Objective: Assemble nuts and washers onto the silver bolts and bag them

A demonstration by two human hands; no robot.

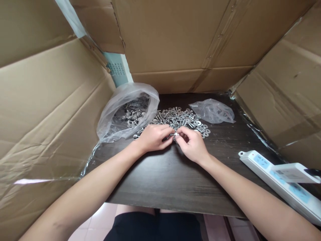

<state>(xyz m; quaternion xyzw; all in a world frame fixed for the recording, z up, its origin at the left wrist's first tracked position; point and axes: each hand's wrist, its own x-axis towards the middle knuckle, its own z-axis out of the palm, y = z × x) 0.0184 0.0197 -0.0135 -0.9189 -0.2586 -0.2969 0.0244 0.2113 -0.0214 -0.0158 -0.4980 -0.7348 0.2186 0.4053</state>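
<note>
Between my two hands is a small shiny bolt (176, 134), with what looks like a washer or nut on it; the fingers partly hide it. My left hand (155, 137) pinches it from the left, thumb and fingertips together. From the right, the thumb and index finger of my right hand (192, 143) close on its other end. Just beyond the hands spreads a pile of loose bolts, nuts and washers (175, 117). To the left, a clear plastic bag (107, 115) lies with its mouth open, and bolts fitted with washers (134, 117) are gathered inside it.
A second, crumpled plastic bag (215, 111) lies at the back right. On the right, a white power strip (265, 174) with a plugged-in adapter (292, 172) rests on the dark table (160, 180). Cardboard walls (175, 36) enclose the left, back and right sides.
</note>
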